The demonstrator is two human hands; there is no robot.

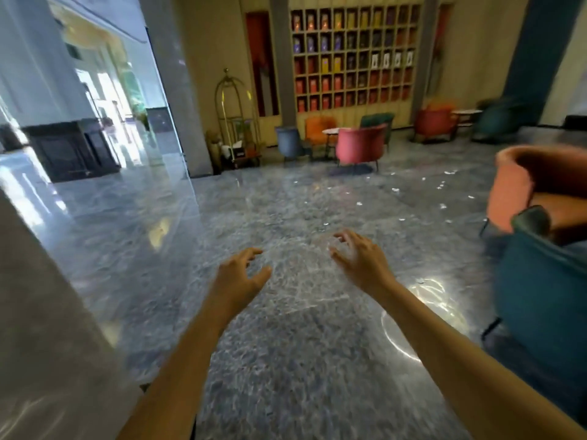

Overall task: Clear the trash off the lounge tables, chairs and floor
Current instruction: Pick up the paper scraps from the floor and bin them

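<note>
Currently, both bare forearms extend forward over the polished grey marble floor point(286, 360). The left hand point(239, 274) is palm down with fingers spread and slightly curled, gripping nothing. The right hand point(355, 255) is likewise palm down, fingers spread and curled, gripping nothing. The 2 hands are near each other but apart, and neither touches the floor.

Small white scraps of litter point(444, 185) lie scattered on the floor ahead and to the right, well apart from both hands, between the near chairs and the far seating group. Their material cannot be determined.

At the right edge stands an orange upholstered tub armchair point(514, 192), with a teal upholstered armchair point(546, 300) just in front of it. Further back, a pink tub chair point(359, 144), an orange chair point(317, 127), a blue chair point(287, 138) and a dark green chair point(378, 119) surround a small round white-topped table point(330, 131). Behind them, a wall grid of cubbyholes point(352, 55) holds red, yellow and purple boxes. A brass luggage trolley point(235, 119) stands beside a grey pillar point(178, 90).
</note>
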